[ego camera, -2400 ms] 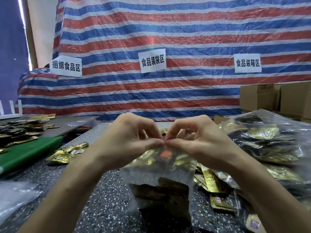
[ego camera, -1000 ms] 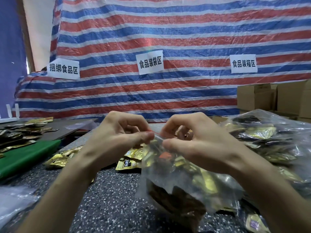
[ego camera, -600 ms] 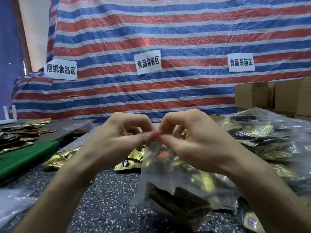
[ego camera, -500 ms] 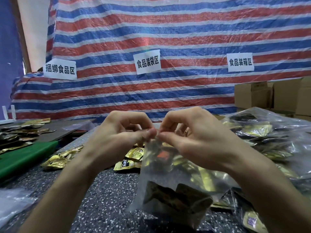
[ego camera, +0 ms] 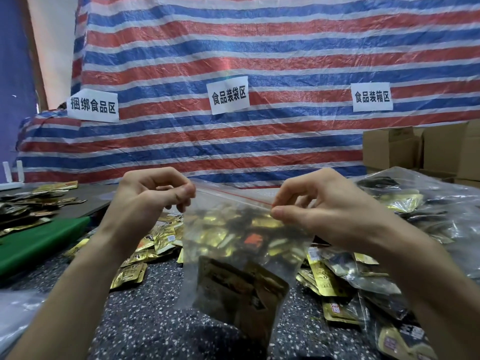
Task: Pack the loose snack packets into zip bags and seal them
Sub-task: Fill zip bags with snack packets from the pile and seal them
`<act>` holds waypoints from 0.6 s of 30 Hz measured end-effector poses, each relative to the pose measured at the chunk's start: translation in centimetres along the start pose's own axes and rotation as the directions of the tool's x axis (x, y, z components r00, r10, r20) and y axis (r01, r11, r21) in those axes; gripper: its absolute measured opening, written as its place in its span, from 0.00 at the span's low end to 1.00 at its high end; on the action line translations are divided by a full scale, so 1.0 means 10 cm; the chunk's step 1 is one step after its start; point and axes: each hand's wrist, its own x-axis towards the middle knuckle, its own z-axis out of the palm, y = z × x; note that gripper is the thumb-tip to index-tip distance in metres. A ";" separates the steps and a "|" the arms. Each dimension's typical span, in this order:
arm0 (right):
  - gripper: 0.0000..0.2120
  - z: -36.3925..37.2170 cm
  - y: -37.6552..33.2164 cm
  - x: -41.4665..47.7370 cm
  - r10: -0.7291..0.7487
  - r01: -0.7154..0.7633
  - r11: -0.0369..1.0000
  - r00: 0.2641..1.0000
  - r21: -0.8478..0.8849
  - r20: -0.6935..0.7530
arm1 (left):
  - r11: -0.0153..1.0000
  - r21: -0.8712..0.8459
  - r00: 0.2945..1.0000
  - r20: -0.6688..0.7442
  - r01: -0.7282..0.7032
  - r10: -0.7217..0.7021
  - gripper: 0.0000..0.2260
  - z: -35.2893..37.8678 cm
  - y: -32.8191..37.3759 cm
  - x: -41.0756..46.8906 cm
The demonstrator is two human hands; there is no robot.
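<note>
I hold a clear zip bag (ego camera: 241, 245) up above the speckled table (ego camera: 145, 318); several gold and dark snack packets sit inside it, sagging toward its bottom. My left hand (ego camera: 150, 198) pinches the bag's top left corner. My right hand (ego camera: 324, 206) pinches the top right end of its red zip strip (ego camera: 233, 194), which runs taut between the two hands. Loose gold snack packets (ego camera: 153, 242) lie scattered on the table behind and below the bag.
A big clear sack of packets (ego camera: 420, 211) is heaped at the right, with more loose packets (ego camera: 327, 279) beneath it. A green board (ego camera: 39, 242) and a pile of packets (ego camera: 28, 206) lie at the left. Cardboard boxes (ego camera: 420, 149) stand back right before a striped tarp.
My hands, pinched together at the middle of the bag's top, have slid apart to its two corners, drawing the zip strip straight. The bag now hangs wider between them.
</note>
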 end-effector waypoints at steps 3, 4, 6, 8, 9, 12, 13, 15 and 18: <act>0.07 -0.04 0.07 -0.01 0.031 -0.031 1.000 0.999 0.000 0.021 | 1.000 0.001 0.999 -0.040 0.024 -0.023 0.04 -0.05 -0.03 -0.01; 0.07 -0.06 0.10 -0.01 0.047 -0.047 0.999 0.999 0.000 0.024 | 1.000 0.002 0.998 -0.052 0.031 -0.031 0.04 -0.08 -0.04 -0.01; 0.08 -0.08 0.14 -0.01 0.070 -0.070 0.997 0.997 0.014 0.032 | 0.999 0.004 0.996 -0.073 0.042 -0.042 0.03 -0.13 -0.06 -0.01; 0.09 -0.09 0.17 -0.01 0.077 -0.077 0.997 0.996 -0.002 0.037 | 0.999 0.013 0.995 -0.083 0.050 -0.048 0.05 -0.16 -0.08 -0.01; 0.09 -0.09 0.18 -0.01 0.074 -0.073 0.997 0.997 -0.023 0.039 | 0.998 0.021 0.995 -0.084 0.053 -0.051 0.06 -0.16 -0.09 -0.01; 0.11 -0.08 0.19 -0.01 0.065 -0.056 0.992 0.994 -0.109 0.083 | 0.996 0.059 0.996 -0.067 0.061 -0.057 0.09 -0.14 -0.10 0.00; 0.12 -0.08 0.19 -0.01 0.070 -0.055 0.988 0.993 -0.145 0.098 | 0.996 0.071 0.997 -0.060 0.060 -0.055 0.10 -0.13 -0.10 0.00; 0.13 -0.09 0.20 -0.01 0.073 -0.050 0.976 0.992 -0.212 0.106 | 0.995 0.085 0.997 -0.051 0.058 -0.054 0.09 -0.10 -0.09 0.01; 0.13 -0.09 0.23 -0.02 0.063 -0.042 0.983 0.992 -0.181 0.111 | 0.996 0.063 0.997 -0.038 0.069 -0.066 0.09 -0.04 -0.02 0.02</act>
